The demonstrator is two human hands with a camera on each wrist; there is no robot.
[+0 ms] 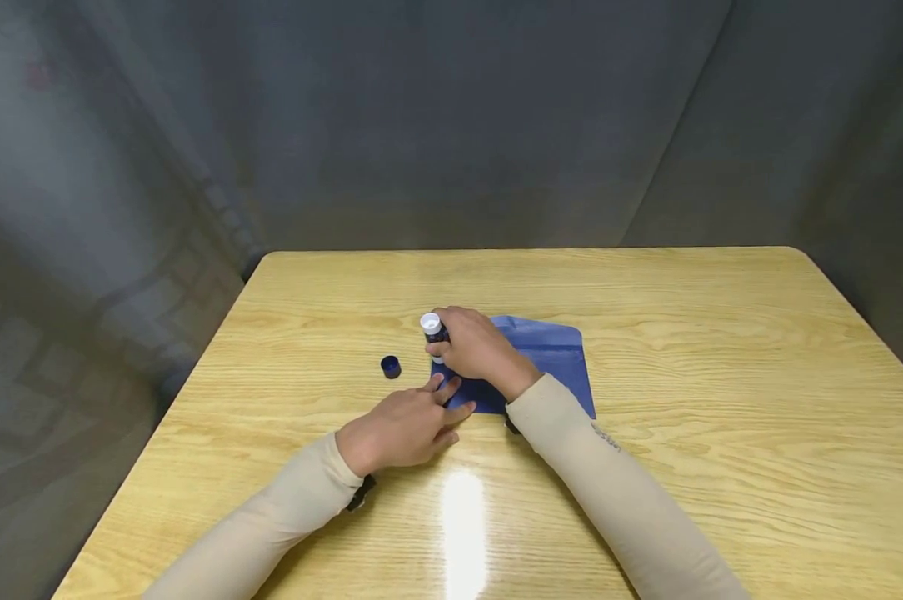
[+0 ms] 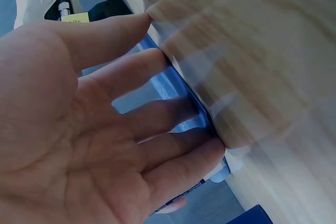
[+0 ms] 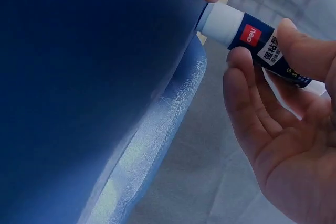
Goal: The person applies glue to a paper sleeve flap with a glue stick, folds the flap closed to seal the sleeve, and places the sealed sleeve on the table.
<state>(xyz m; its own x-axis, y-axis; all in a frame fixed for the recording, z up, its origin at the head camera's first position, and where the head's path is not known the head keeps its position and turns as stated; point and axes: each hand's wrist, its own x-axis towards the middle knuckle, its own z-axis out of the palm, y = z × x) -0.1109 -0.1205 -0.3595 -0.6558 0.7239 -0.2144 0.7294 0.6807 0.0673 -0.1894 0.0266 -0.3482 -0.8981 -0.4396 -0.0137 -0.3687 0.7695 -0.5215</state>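
A blue envelope [image 1: 560, 367] lies on the table with its flap raised toward the far side. My right hand [image 1: 477, 346] grips a dark blue glue stick [image 3: 247, 35] between thumb and fingers. The stick's white end meets the envelope near its left end, and its white base [image 1: 431, 322] points up. A whitish, wrinkled streak runs along the envelope's flap [image 3: 173, 98] in the right wrist view. With fingers spread, my left hand [image 1: 406, 425] presses on the envelope's near left part. To the left stands the dark blue cap [image 1: 390, 367], apart from both hands.
The light wood table [image 1: 721, 400] has rounded far corners. Grey curtains [image 1: 459, 125] hang behind it and at the sides. Each wrist wears a small black device, partly hidden under the sleeves [image 1: 301, 492]. A bright light reflection lies on the near tabletop.
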